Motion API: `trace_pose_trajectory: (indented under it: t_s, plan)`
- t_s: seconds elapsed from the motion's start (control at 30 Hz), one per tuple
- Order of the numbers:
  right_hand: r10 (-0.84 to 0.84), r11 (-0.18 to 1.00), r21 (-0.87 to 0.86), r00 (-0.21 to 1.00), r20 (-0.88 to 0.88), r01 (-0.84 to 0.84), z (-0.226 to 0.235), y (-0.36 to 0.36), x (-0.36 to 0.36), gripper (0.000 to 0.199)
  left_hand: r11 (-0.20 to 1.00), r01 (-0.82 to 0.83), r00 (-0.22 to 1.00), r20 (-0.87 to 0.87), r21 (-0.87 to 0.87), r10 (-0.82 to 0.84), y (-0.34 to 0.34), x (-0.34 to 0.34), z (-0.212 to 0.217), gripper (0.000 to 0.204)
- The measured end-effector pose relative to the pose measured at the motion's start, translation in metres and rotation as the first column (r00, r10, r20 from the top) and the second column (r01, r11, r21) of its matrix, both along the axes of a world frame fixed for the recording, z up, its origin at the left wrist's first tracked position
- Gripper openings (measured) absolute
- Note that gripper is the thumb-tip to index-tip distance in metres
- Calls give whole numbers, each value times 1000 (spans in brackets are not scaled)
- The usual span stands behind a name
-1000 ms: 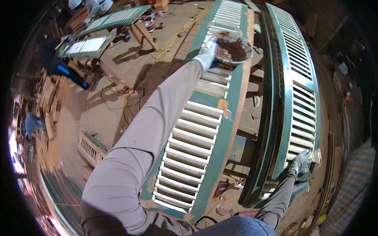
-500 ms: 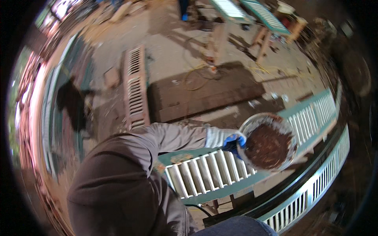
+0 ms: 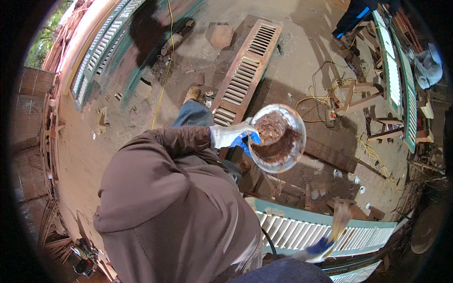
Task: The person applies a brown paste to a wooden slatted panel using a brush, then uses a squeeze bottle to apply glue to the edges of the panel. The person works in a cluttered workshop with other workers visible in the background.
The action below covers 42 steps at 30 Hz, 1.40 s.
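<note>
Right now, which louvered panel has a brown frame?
The brown panel, just beyond the left hand holding the bowl; the other louvered panels show green frames.

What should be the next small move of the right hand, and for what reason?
Perhaps bring the tool in the right hand to the bowl: the left hand holds the bowl by its side, brown paste shows inside, and the tool is apart from it. Blur hides whether the tool carries paste.

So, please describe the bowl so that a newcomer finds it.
Follow the big brown sleeve to the gloved left hand. That hand grips the bowl at its edge. Unlike the slatted brown panel nearby, it is round and holds brown material.
</note>
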State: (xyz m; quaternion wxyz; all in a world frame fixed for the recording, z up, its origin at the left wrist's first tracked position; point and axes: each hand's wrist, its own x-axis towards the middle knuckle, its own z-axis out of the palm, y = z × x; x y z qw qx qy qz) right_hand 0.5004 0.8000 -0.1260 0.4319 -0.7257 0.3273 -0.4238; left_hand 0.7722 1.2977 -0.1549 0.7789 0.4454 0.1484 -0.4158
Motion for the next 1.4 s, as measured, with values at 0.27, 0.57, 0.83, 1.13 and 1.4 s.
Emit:
trace_pose_trajectory:
  t_s: [0.27, 0.57, 0.83, 1.13, 1.4]
  plan:
    - [359, 779, 449, 898, 253, -438, 75, 389, 389, 30, 981, -69, 900, 435, 182, -17, 206, 151, -8, 40]
    - [734, 679, 234, 634, -245, -696, 78, 631, 585, 18, 868, -386, 434, 892, 311, -127, 364, 274, -22, 86]
    - [727, 482, 108, 328, -604, -870, 75, 598, 695, 33, 978, -134, 938, 338, 158, 74, 328, 369, -1, 109]
    - [551, 138, -226, 265, -791, -964, 6, 398, 942, 49, 982, 51, 929, 369, -180, 20, 116, 592, -21, 96]
    - [637, 16, 30, -13, -771, -999, 45, 269, 1117, 37, 959, 51, 989, 149, -280, -9, -45, 722, -70, 89]
